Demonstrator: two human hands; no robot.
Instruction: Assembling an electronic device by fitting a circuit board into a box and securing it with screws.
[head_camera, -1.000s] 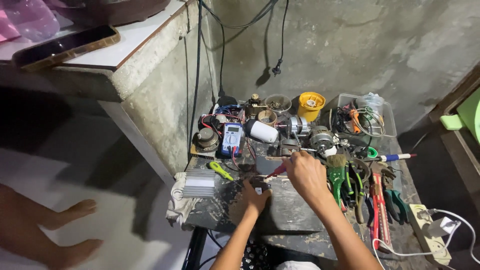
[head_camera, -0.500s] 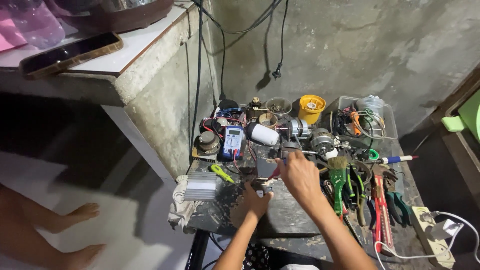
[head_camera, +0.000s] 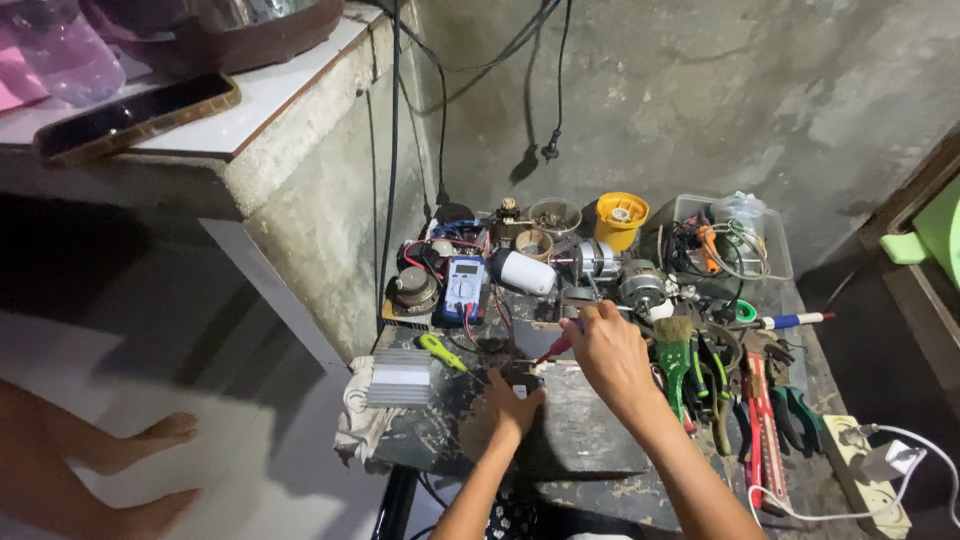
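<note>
My left hand (head_camera: 512, 408) presses down on a small dark part (head_camera: 520, 378) lying on the dirty workbench (head_camera: 590, 450). My right hand (head_camera: 610, 350) is closed around a red-handled probe (head_camera: 553, 349) whose tip points down at that part. A blue multimeter (head_camera: 465, 287) with red and black leads lies just behind the hands, beside a white cylinder (head_camera: 527, 272). A yellow-handled screwdriver (head_camera: 441, 351) rests to the left of my left hand.
Pliers and cutters (head_camera: 760, 395), a brush (head_camera: 674, 350), small motors (head_camera: 640, 285), a yellow cup (head_camera: 620, 219) and a clear box (head_camera: 735, 235) crowd the bench's back and right. A power strip (head_camera: 865, 480) sits at the right corner. A phone (head_camera: 135, 117) lies on the left ledge; another person's feet (head_camera: 140, 470) rest on the floor.
My right hand has shifted slightly left with the probe toward the small part. My left hand stays on the part. The view has tilted a little.
</note>
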